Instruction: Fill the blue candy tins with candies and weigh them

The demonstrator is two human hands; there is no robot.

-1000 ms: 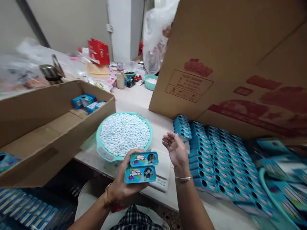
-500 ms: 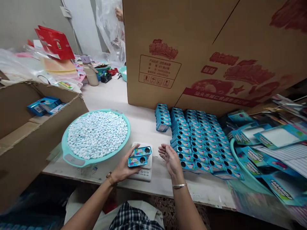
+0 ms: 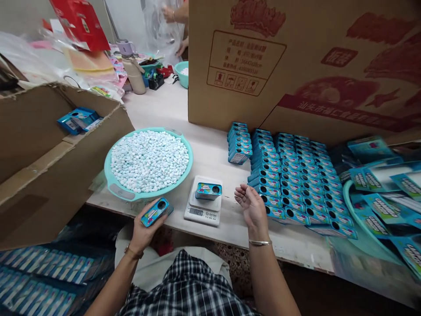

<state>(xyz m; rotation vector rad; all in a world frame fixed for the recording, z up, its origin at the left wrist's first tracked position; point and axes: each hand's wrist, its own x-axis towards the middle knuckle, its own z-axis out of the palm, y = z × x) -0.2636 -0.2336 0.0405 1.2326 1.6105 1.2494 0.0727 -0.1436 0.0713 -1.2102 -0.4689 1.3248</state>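
Note:
My left hand is wrapped round a small blue candy box with a dark round hole in its top, held tilted over the table's front edge. A second blue candy box stands on a white digital scale, whose display is lit. To the right of the scale, my right hand is half-turned palm up with its fingers loosely curled and apart; nothing shows in it. Beside it stand long rows of the same boxes. A turquoise basin full of pale candies sits left of the scale.
A large printed carton walls off the back right. At left stands an open carton with a few boxes. Another turquoise basin holds flat blue packaging. More boxes lie below the table. A co-worker's hand handles clear plastic.
One of the two boxes by my left hand now stands on the scale. My left hand has drawn back towards me and left with the other box. The camera view has shifted.

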